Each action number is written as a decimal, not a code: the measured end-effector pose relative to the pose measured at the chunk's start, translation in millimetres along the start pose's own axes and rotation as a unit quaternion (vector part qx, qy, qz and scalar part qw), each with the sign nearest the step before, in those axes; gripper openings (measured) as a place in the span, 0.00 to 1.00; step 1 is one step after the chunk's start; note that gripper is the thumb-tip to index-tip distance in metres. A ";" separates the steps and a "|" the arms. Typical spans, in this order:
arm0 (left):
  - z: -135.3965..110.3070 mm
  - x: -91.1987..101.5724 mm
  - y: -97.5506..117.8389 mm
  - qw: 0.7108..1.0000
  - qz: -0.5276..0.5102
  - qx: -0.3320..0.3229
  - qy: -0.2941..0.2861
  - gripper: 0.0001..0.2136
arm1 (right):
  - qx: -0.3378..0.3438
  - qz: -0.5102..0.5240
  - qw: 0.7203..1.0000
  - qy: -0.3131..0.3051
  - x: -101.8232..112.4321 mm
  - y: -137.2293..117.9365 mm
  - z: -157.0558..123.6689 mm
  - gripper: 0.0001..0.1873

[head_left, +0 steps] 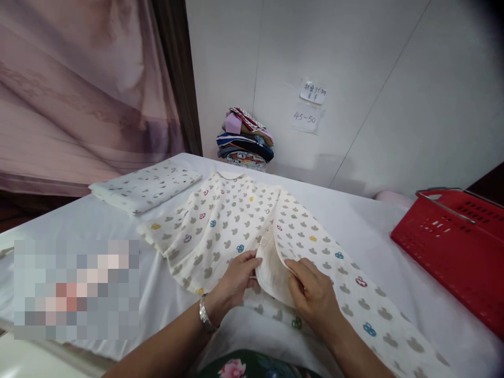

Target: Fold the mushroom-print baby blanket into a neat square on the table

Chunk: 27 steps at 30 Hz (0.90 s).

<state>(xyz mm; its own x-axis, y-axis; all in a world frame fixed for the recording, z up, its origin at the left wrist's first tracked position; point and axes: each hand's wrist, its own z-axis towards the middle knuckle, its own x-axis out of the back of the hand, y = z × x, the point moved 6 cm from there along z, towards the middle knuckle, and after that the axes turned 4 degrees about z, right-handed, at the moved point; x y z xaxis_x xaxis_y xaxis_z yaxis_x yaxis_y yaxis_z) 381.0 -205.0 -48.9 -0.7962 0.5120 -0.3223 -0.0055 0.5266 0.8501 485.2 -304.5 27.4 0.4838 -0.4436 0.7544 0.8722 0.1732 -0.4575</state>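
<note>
A cream cloth garment point(232, 210) printed with grey and coloured mushroom shapes lies spread on the white-covered table. It has a curved neckline at the far end, and one long part runs down to the lower right. My left hand point(235, 278), with a silver band on its wrist, pinches a cloth edge near the middle. Just to its right, my right hand point(315, 291) grips another edge and lifts it. Between the two hands the plain pale inner side shows. Some fingertips are hidden behind the cloth.
A folded white patterned cloth point(151, 184) lies at the table's far left. A red plastic basket point(452, 247) with a metal handle stands on the right. Behind the table is a stack of folded fabrics point(244, 139) against the wall. A pink curtain point(86, 94) hangs at left.
</note>
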 end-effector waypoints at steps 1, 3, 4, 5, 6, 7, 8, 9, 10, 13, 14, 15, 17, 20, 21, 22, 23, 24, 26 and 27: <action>-0.3 -0.2 1.0 1.000 0.000 0.003 0.000 0.10 | 0.005 -0.006 1.000 -0.014 -1.6 -1.3 -1.6 0.15; -1.0 -2.1 2.6 1.000 0.000 0.007 -0.004 0.11 | 0.018 -0.007 0.998 -0.059 -10.9 -3.7 -5.6 0.14; -1.2 -3.1 3.0 1.000 0.000 0.009 -0.004 0.11 | 0.020 -0.005 0.997 -0.077 -16.1 -4.4 -7.6 0.14; -1.4 -4.1 3.1 1.000 0.001 0.011 -0.004 0.11 | 0.018 -0.001 0.996 -0.086 -20.2 -4.4 -9.2 0.14; -1.5 -5.0 3.0 1.000 0.001 0.011 -0.006 0.12 | 0.011 0.005 0.996 -0.089 -23.1 -4.1 -10.2 0.14; -1.5 -5.6 2.8 1.000 0.001 0.011 -0.007 0.11 | 0.005 0.013 0.996 -0.087 -24.6 -3.9 -10.6 0.13; -1.3 -5.8 2.3 1.000 0.001 0.012 -0.009 0.11 | 0.002 0.023 0.996 -0.083 -25.2 -4.2 -10.6 0.13; -1.2 -5.9 1.8 1.000 0.001 0.012 -0.012 0.11 | 0.002 0.035 0.996 -0.078 -24.8 -4.9 -10.2 0.12; -1.2 -6.0 1.3 1.000 0.001 0.012 -0.016 0.11 | 0.003 0.047 0.996 -0.070 -23.4 -5.8 -9.4 0.12; -2.0 -6.8 0.4 1.000 0.003 0.014 -0.028 0.11 | 0.011 0.062 0.997 -0.036 -17.8 -8.3 -7.3 0.12; -2.5 -7.7 0.7 0.999 0.004 0.013 -0.034 0.11 | 0.014 0.057 0.998 -0.034 -17.6 -9.2 -7.0 0.12; -3.2 -8.7 1.1 0.999 0.004 0.011 -0.039 0.11 | 0.018 0.048 0.998 -0.040 -18.8 -10.2 -7.0 0.12; -4.4 -10.5 2.3 0.999 0.003 0.008 -0.047 0.13 | 0.029 0.024 0.997 -0.063 -23.2 -12.2 -7.9 0.12; -5.1 -12.0 3.7 0.998 -0.003 0.007 -0.054 0.14 | 0.034 -0.001 0.996 -0.082 -28.1 -13.3 -10.2 0.12; -5.1 -12.0 3.9 0.998 -0.005 0.009 -0.056 0.14 | 0.035 -0.009 0.996 -0.082 -28.9 -13.3 -11.1 0.12; -5.1 -12.0 3.9 0.998 -0.007 0.012 -0.056 0.14 | 0.036 -0.019 0.996 -0.080 -29.7 -13.3 -11.9 0.13; -5.1 -12.0 4.0 0.998 -0.009 0.014 -0.056 0.14 | 0.039 -0.029 0.996 -0.080 -30.6 -13.2 -12.8 0.13; -5.2 -12.1 4.2 0.998 -0.012 0.016 -0.057 0.15 | 0.041 -0.041 0.995 -0.080 -31.9 -13.1 -13.7 0.14; -5.6 -12.7 5.0 0.998 -0.019 0.018 -0.057 0.16 | 0.043 -0.065 0.994 -0.083 -35.5 -12.4 -15.5 0.16; -5.9 -13.3 5.6 0.998 -0.023 0.018 -0.056 0.17 | 0.043 -0.076 0.993 -0.085 -37.9 -11.7 -16.3 0.17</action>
<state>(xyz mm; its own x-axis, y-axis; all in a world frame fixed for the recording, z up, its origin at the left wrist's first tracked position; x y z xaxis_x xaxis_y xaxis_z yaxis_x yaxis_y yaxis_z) 388.0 -212.8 -37.4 -0.7230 0.5587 -0.4063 -0.0165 0.5741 0.8186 455.4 -304.1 -3.6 0.3442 -0.3170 0.8838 0.9357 0.1930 -0.2952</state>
